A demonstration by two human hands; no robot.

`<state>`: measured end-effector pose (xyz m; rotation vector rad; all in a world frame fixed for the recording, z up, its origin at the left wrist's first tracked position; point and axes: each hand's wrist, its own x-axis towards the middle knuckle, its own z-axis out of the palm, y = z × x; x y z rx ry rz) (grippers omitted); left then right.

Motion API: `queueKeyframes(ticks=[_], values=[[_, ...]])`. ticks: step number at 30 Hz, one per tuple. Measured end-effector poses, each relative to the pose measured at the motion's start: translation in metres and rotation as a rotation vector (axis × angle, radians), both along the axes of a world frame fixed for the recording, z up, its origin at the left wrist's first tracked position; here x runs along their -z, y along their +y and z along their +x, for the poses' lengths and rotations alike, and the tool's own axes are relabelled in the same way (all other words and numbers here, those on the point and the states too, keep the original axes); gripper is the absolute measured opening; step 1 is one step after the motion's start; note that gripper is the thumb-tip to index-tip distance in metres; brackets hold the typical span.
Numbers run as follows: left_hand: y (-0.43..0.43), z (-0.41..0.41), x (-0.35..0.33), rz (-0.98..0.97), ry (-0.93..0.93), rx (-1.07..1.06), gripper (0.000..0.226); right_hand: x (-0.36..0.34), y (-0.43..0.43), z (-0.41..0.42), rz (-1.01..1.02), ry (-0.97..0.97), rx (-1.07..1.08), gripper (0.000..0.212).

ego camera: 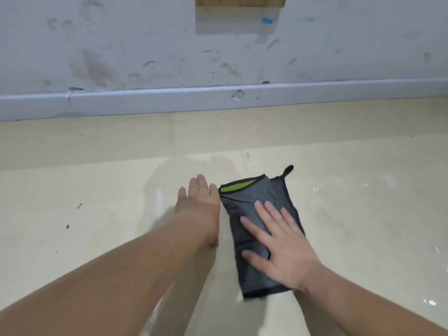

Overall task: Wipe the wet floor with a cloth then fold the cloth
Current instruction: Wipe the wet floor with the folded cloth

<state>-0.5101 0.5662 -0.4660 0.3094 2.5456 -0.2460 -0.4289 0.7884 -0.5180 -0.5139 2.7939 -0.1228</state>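
R grip [283,248] flat, fingers straight, pressing folded cloth [252,197]; L grip [198,207] flat on floor [97,214], just beside cloth's L edge.

Both forearms [135,270] bare right up to the frame edge. Left hand [198,204], just left of the cloth [254,280]: bare, wrist bare too. Right hand [281,246], on the cloth: bare, bare wrist, short nails showing.

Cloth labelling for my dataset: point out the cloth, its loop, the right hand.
cloth [251,242], head view, grey middle
loop [288,170], head view, black tip
right hand [288,253], head view, its back
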Motion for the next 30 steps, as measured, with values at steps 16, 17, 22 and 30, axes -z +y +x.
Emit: queueKeyframes(ticks=[16, 17, 22, 30], values=[[-0.020, 0.016, 0.014, 0.052, -0.144, -0.126, 0.158, 0.008, -0.030, -0.212, 0.047, 0.022, 0.595, 0.088], [-0.018, 0.016, 0.014, 0.031, -0.148, -0.131, 0.159, 0.007, -0.032, -0.219, 0.046, 0.013, 0.552, 0.088], [0.008, 0.008, 0.005, -0.142, -0.173, -0.169, 0.156, -0.004, -0.029, -0.196, 0.062, -0.023, 0.198, 0.083], [0.024, -0.005, 0.006, -0.180, -0.251, -0.132, 0.130, 0.011, -0.013, -0.087, -0.083, 0.067, -0.120, 0.074]])
